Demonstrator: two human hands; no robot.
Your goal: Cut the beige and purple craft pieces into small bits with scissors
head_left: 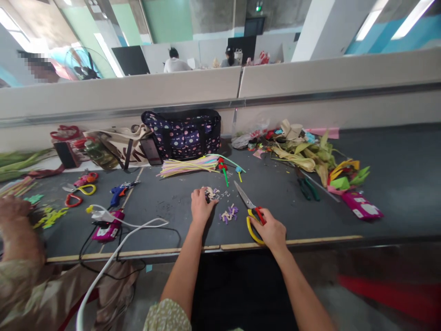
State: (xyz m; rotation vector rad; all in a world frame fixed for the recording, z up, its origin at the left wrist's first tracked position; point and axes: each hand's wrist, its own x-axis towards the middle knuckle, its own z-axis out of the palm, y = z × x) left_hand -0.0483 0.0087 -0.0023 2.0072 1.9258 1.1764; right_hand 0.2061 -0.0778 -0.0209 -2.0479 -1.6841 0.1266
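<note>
My left hand (200,206) rests on the dark grey table (396,193), fingers curled over a small heap of cut straw bits (211,193). My right hand (270,230) is closed on the yellow and red handles of a pair of scissors (248,206), whose blades lie on the table and point up-left. A little pile of purple and pale straw pieces (229,214) lies between the two hands. Beyond them sits a bundle of pastel straws (188,165), with a red, green and blue straw piece (224,171) beside it.
A polka-dot bag (184,133) and a phone (150,151) stand at the back. Leaves and paper scraps (317,158) and green pliers (308,187) lie to the right. A blue glue gun (120,191), scissors (81,188) and cables (117,239) lie left, near another person's hand (14,216).
</note>
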